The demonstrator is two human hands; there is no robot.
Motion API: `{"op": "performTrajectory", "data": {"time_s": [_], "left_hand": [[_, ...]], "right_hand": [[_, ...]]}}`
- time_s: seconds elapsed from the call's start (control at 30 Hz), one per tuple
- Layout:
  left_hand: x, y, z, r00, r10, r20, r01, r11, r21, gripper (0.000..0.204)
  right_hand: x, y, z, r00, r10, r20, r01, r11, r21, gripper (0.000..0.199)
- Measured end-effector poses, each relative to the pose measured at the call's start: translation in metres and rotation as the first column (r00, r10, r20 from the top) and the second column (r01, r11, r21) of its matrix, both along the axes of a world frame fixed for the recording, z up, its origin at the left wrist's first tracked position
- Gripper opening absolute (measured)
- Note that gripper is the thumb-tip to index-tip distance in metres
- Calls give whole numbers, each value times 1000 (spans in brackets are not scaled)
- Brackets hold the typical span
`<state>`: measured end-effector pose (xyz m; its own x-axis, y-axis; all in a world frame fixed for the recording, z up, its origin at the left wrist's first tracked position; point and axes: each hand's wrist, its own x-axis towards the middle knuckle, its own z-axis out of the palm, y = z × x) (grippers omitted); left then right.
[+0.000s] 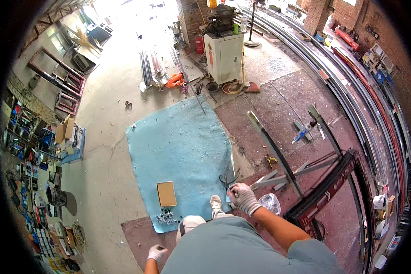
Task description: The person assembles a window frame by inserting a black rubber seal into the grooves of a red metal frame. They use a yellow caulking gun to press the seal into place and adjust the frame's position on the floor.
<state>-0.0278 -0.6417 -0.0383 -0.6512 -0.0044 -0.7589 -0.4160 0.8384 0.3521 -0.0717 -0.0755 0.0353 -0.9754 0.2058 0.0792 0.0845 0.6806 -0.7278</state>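
Note:
My right hand (245, 199), in a white and grey striped glove, is raised in front of me with its fingers curled together. What they hold, if anything, is too small to make out. A thin dark looped cord (224, 179) lies just beyond the fingertips; I cannot tell whether they touch it. Low at my left side hangs my left hand (156, 253), also gloved, its fingers curled in and nothing visible in them. Ahead of my feet, a flat brown cardboard box (166, 194) rests on the blue sheet (178, 137). Several small metal parts (166, 216) lie beside it.
A dark metal frame (324, 187) stands at right, near a clear plastic bag (270, 203), yellow-handled pliers (271, 160) and a blue-and-white tube (301, 134). Ahead stands a white cabinet (223, 59). Long profiles (324, 77) line the right; cluttered shelves (27, 182) stand left.

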Motion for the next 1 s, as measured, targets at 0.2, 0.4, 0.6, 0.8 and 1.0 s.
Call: {"op": "performTrajectory", "data": {"time_s": [0.2,0.4,0.6,0.8,1.0], "left_hand": [[-85,-21,-71,997,-47,69,57,987,-150,49],[-330,-2,-149,925,-378,-28,371,918,-140,53],[-670,132,-57,945,-239,-224,262,962,78,28],[-936,304,10,898,-245,-366,346,907,241,15],[-1019,489,-31,852,-424,-307,509,806,303,14]], "right_hand": [[-160,67,18,977,-178,-121,193,973,128,15],[-251,125,-19,754,-614,-231,641,615,459,58],[-304,164,-23,588,-802,-99,715,459,527,65],[-317,212,-46,304,-940,-158,870,205,449,29],[-329,235,-32,324,-944,60,799,307,516,22]]}}
